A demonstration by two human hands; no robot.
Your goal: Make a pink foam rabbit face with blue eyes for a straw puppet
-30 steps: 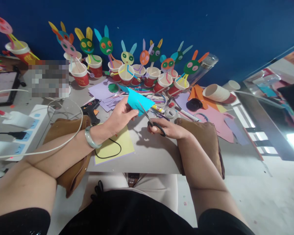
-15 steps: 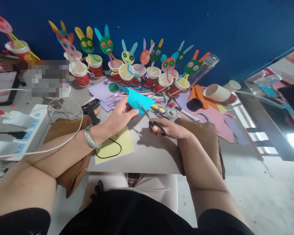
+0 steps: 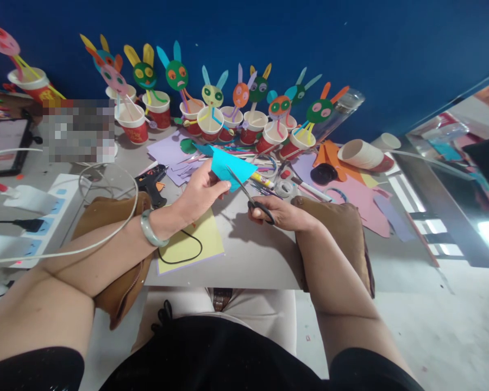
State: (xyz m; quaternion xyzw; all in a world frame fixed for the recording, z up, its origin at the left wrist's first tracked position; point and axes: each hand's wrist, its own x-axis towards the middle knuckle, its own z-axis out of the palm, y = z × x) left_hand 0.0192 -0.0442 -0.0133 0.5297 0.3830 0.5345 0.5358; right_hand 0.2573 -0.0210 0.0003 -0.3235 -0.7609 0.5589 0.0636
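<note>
Pinched between the thumb and fingers of my left hand is a bright blue paper, held up above the table. My right hand is closed round the black handles of a pair of scissors. The scissor blades point up and left and lie against the blue paper's face; how far they are apart is too small to tell. Below my left wrist lies a yellow sheet with a black cord on it.
Paper cups with rabbit-faced figures stand along the blue wall. A black glue gun lies left of my left hand. Brown cushions lie under both forearms. Pink paper, pens and tape are at the right, a power strip at the left.
The blue paper and my left hand have shifted very slightly left. The scissors have moved a little with them, still against the paper.
</note>
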